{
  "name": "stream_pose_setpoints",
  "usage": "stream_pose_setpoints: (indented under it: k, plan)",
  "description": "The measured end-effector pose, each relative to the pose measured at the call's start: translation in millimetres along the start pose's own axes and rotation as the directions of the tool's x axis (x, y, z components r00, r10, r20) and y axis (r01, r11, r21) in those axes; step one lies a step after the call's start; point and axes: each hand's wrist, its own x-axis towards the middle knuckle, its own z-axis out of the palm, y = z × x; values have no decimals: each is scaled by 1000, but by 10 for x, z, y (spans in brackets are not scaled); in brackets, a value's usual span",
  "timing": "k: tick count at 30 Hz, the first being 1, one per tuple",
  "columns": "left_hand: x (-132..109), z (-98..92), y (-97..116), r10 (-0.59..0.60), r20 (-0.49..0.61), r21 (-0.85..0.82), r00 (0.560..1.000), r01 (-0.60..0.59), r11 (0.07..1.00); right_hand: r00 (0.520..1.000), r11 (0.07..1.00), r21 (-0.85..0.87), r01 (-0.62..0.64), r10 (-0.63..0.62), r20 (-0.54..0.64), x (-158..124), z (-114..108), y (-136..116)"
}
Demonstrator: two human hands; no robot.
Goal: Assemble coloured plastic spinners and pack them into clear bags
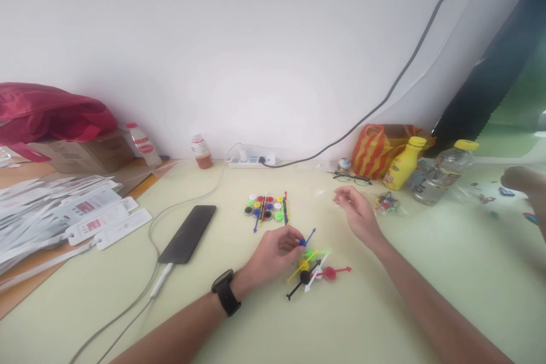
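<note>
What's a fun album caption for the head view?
Left hand pinches a blue spinner near other colourful spinners, right hand nearby.

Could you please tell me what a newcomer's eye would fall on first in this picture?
Probably the blue arrow spinner held by the left hand, beside a cluster of arrow spinners in yellow, green, black, white and red on the pale tabletop. Next might come the red-and-yellow striped bag at right, with a yellow bottle before it, and the red fabric over a cardboard box at far left.
</note>
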Motion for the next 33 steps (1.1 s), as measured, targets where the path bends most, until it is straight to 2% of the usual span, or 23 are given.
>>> stream_pose_setpoints:
  k: [4, 8, 12, 16, 20, 22, 24, 26, 28, 30, 33]
  plan:
    - [-17, 0, 30, 84, -10, 249, 996, -79, 965, 993, 963, 248, -107, 89, 80, -25, 54, -47]
    - [-4, -10, 49, 93, -3, 365, 996, -85, 927, 974, 893, 394, -216, 166, 156, -63, 114, -81]
    - [24, -10, 17, 181, -26, 407, 983, -155, 900, 957, 843, 456, -285, 222, 188, -85, 157, -112]
    - [19, -18, -33, 194, -39, 457, 980, -156, 876, 956, 816, 498, -293, 245, 159, -89, 182, -136]
    - [1, -49, -13, 308, -154, 521, 939, -188, 832, 962, 814, 516, -267, 252, 102, -106, 209, -176]
    - [22, -83, 55, 305, -242, 473, 921, -163, 866, 973, 836, 501, -223, 218, 69, -111, 233, -227]
    - [86, -136, 170, 206, -285, 338, 936, -103, 936, 986, 866, 472, -165, 162, 47, -95, 269, -312]
    - [200, -215, 328, 82, -270, 138, 959, -46, 989, 994, 891, 442, -105, 95, 45, -43, 311, -432]
    - [356, -322, 514, 12, -209, -15, 978, -15, 1000, 997, 912, 408, -55, 27, 75, 52, 342, -577]
    - [528, -449, 700, 50, -163, -58, 985, -61, 996, 992, 933, 359, -23, -24, 125, 184, 347, -728]
    - [744, -639, 898, 118, -214, -73, 970, -137, 988, 984, 966, 258, -28, -18, 176, 401, 291, -907]
